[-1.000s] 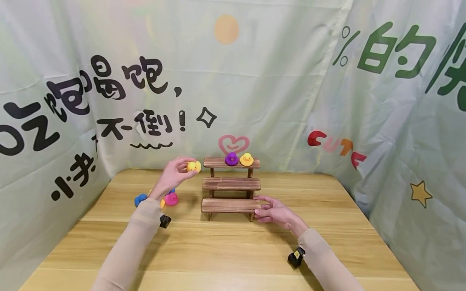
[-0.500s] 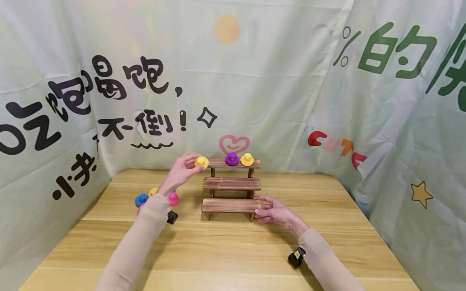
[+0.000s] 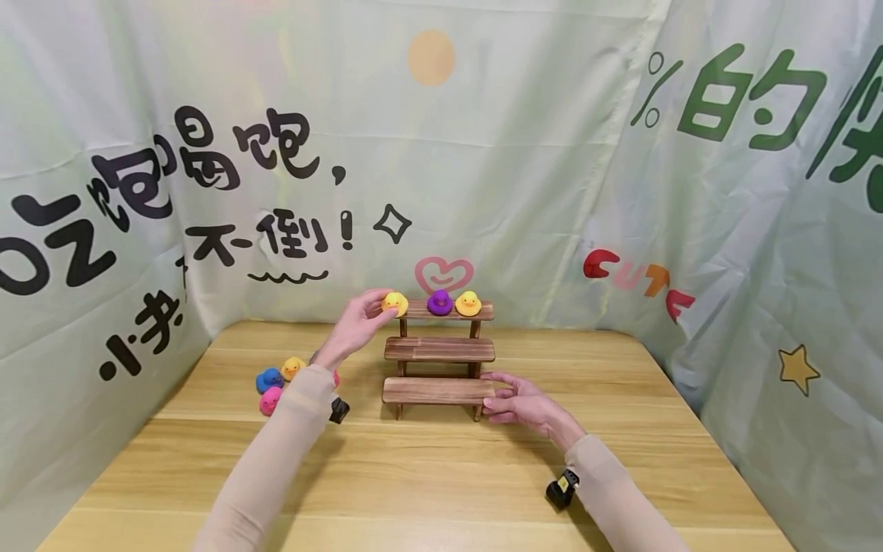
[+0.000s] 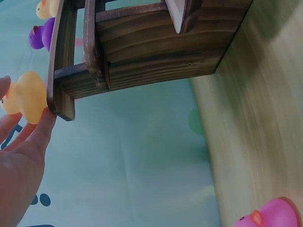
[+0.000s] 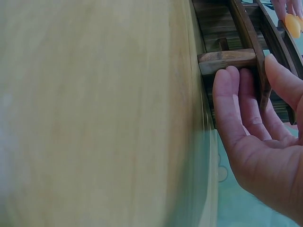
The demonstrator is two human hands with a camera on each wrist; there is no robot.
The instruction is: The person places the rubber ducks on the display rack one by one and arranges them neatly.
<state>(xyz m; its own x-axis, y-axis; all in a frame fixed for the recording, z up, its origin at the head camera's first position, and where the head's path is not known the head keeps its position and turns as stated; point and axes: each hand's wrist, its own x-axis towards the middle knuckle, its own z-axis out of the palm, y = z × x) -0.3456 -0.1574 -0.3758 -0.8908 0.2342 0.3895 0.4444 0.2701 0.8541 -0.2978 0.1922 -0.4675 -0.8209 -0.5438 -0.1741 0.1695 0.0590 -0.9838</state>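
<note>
A three-step wooden display stand [image 3: 438, 390] stands on the table. My left hand [image 3: 355, 328] pinches a yellow rubber duck [image 3: 395, 304] at the left end of the top step. In the left wrist view that duck [image 4: 32, 97] is between thumb and fingers, its base right at the board's end. A purple rubber duck [image 3: 440, 303] and another yellow rubber duck [image 3: 469, 303] sit farther right on the same step. My right hand [image 3: 527, 404] holds the right end of the bottom step, thumb over the board and fingers below it, as the right wrist view shows.
Left of the stand, on the wooden table [image 3: 441, 483], is a cluster of rubber ducks: a blue duck [image 3: 269, 381], a yellow one [image 3: 293, 368] and a pink one [image 3: 270, 400], partly hidden behind my left forearm. Printed cloth [image 3: 524, 192] hangs behind and at both sides.
My left hand has carried the yellow duck rightward, from beside the stand onto the left end of the top step. The right hand stays at the bottom step.
</note>
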